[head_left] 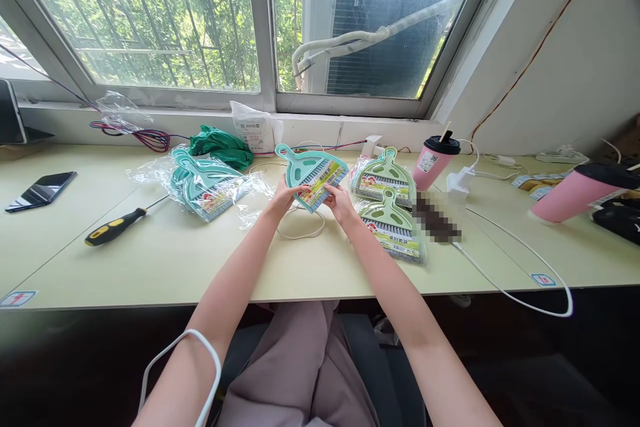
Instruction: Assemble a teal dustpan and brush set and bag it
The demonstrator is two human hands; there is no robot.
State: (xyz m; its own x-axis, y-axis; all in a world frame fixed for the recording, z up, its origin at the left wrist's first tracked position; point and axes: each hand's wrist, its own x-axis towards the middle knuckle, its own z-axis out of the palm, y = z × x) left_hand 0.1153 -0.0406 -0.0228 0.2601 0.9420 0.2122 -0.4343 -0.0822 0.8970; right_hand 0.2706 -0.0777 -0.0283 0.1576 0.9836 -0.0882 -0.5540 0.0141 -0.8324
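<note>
Label (320, 181) on held dustpan (311, 161): Chinese lettering, apparently 桌扫套装. Same wording on front right pack (393, 239). Print on cup sticker (428, 161) and white bag (254, 130) too small to read. Desk stickers (543, 279) bear red marks, illegible.

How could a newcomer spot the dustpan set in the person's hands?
Find the pale table under the window. Near its middle, between wrapped teal dustpans at left and two green sets at right, is a turquoise dustpan set; it alone is held, by the left hand and right hand.
</note>
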